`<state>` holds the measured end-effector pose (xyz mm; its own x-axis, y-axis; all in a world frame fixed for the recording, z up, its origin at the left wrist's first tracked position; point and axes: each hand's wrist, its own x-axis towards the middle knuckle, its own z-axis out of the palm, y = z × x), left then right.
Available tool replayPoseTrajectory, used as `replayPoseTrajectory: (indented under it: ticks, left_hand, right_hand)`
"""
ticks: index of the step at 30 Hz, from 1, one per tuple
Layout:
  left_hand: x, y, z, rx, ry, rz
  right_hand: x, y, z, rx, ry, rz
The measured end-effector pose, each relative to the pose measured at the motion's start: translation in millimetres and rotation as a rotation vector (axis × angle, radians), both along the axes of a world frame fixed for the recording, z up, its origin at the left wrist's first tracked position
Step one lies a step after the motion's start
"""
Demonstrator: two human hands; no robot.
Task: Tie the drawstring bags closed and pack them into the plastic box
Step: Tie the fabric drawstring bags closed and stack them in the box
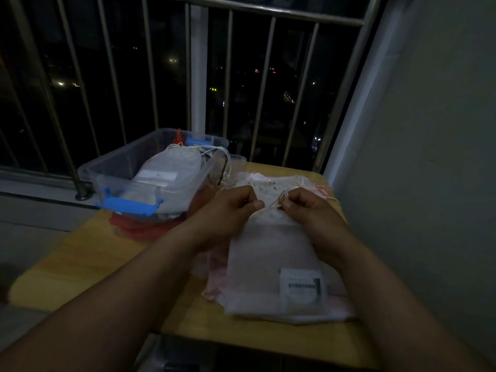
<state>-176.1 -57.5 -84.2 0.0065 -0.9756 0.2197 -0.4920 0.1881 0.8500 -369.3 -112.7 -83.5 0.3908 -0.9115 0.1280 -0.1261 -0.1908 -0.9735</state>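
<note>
A sheer white drawstring bag (271, 253) with a barcode label lies on top of a pile of pale pink bags at the right of the wooden table (88, 267). My left hand (228, 210) and my right hand (306, 208) sit side by side at the bag's gathered neck. Each pinches an end of the thin white drawstring (273, 204) between thumb and forefinger. A clear plastic box (112, 167) with blue clip handles stands at the table's far left, holding several white bags with cords trailing over its rim.
A red mesh bag (145, 226) lies under the box's near corner. More pink and white bags (268, 181) spread behind my hands. A metal balcony railing (198, 76) runs behind the table, and a pale wall (429, 157) stands close on the right.
</note>
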Motion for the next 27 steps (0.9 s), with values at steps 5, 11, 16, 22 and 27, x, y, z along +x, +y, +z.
replayPoseTrajectory:
  ticks: [5,11,16,22,27]
  left_hand:
    - [3.4,-1.8,-7.6,-0.058,-0.193,0.083]
    - [-5.9,-4.4,-13.5,-0.046,-0.091,0.163]
    - [-10.1,7.9,-5.7,0.195,0.205,0.090]
    - [-18.8,23.8,5.5,-0.022,0.091,0.210]
    - [-21.7,39.1,53.7,-0.227,-0.040,0.219]
  right_hand:
    - [-5.1,-6.0,-2.2,-0.153,0.156,-0.135]
    - [-4.9,-5.4,-4.3,-0.190,0.232,-0.183]
    - [-10.8,-12.3,3.2,-0.255,0.129,-0.333]
    - [-24.2,-7.1,13.0,0.143,0.073,-0.176]
    - [-20.0,-4.5,47.6,0.211,-0.121,-0.085]
